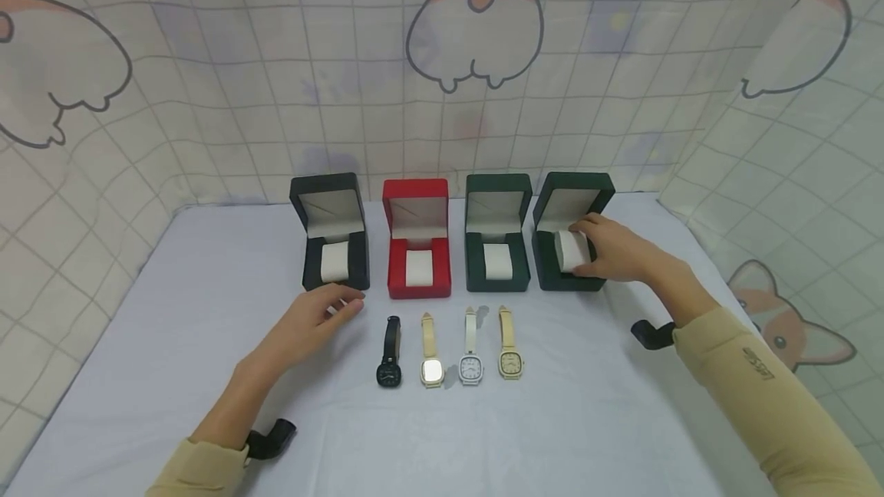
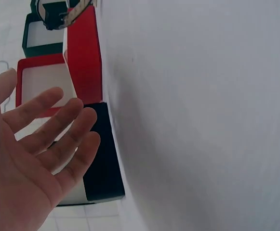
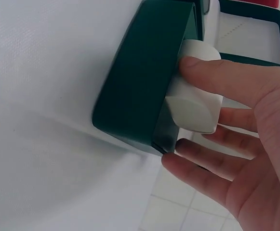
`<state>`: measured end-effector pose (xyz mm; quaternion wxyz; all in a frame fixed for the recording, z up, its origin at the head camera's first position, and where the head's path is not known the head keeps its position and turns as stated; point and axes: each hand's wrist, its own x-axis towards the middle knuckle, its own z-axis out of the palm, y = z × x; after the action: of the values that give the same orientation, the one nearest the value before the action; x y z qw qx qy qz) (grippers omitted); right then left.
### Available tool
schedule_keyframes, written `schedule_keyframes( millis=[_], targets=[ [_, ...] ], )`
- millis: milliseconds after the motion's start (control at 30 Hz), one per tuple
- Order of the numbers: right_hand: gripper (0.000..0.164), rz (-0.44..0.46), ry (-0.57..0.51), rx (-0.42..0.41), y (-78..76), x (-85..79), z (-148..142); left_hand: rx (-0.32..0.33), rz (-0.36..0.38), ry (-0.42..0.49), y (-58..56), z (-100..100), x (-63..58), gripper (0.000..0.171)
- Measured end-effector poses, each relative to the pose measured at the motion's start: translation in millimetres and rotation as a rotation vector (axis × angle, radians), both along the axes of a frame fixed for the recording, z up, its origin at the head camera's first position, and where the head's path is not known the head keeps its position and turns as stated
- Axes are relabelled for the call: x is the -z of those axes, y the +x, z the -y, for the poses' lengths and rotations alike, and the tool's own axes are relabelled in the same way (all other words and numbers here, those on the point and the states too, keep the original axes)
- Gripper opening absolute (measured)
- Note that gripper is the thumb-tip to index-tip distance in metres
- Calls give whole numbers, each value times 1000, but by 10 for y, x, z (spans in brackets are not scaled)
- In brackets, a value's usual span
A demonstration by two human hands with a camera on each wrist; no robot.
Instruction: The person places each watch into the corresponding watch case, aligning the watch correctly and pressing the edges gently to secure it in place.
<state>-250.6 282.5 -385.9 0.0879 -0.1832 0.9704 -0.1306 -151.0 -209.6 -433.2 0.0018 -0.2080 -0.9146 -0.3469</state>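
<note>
At the right end of the row, my right hand holds the white watch cushion between thumb and fingers. The cushion sits tilted and partly raised in the open dark green watch box, with a fingertip at the box corner. My left hand hovers with relaxed fingers in front of the black watch box, holding nothing. Right of it lie a black watch, a gold watch with a cream strap, a silver watch with a white strap and a gold watch with a yellowish strap.
An open red box and another green box stand between the black and right-hand boxes, lids up, each with a white cushion. A patterned curtain hangs behind the white-covered table. Black wrist pieces extend from both sleeves.
</note>
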Motion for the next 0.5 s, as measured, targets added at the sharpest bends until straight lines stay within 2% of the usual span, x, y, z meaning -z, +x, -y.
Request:
schedule_keyframes(
  millis=[500],
  targets=[
    [72,-53,-112,-29,16,-1,-47,32,93,44,71,-142,22,34]
  ],
)
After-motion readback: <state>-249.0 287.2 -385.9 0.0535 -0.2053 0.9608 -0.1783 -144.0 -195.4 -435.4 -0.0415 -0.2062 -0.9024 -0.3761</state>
